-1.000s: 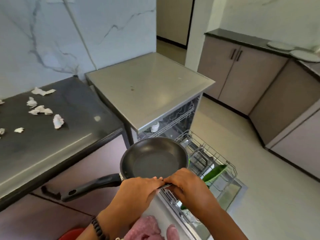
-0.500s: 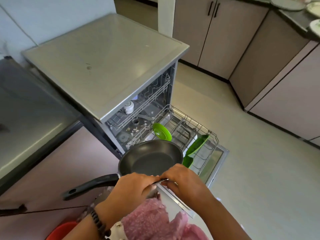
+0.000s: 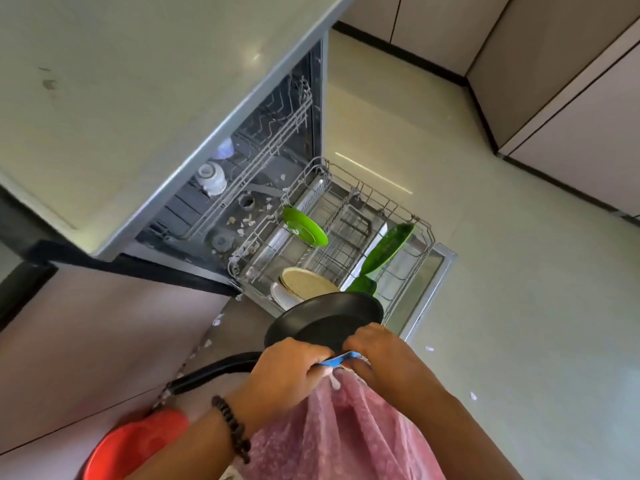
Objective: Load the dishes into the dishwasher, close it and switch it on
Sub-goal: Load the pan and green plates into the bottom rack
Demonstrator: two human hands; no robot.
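now the black frying pan [image 3: 325,320] hangs over the near corner of the pulled-out lower rack [image 3: 408,271], its bowl tipped so the inside faces the camera. its long axis runs from the bowl at about 2 o'clock down to the handle [image 3: 214,372] at about 8 o'clock, so the handle points away from the rack and back toward the person.

both hands sit on the near rim, at the pan's 6 o'clock. the left hand [image 3: 287,375] has its fingers curled round the rim close to where the handle joins; the right hand [image 3: 377,355] has its fingers curled over the rim just beside it, the two hands almost touching. a small blue thing [image 3: 341,359] shows between them; i cannot tell what it is or which hand has it.

from the fingers the rack lies toward 12 to 1 o'clock, and lower. right behind the pan's far rim stand the pale plates [image 3: 304,284], upright in the tines, with a green dish [image 3: 362,285] beside them at 1 o'clock. further out, a green plate [image 3: 304,226] leans at 12 o'clock and another green dish [image 3: 388,247] at 2 o'clock, with bare tines between.

i judge the coming move turns on that handle: the free tines are beyond the plates, so the pan likely has to travel forward and stand on edge without the handle catching the rack wall.
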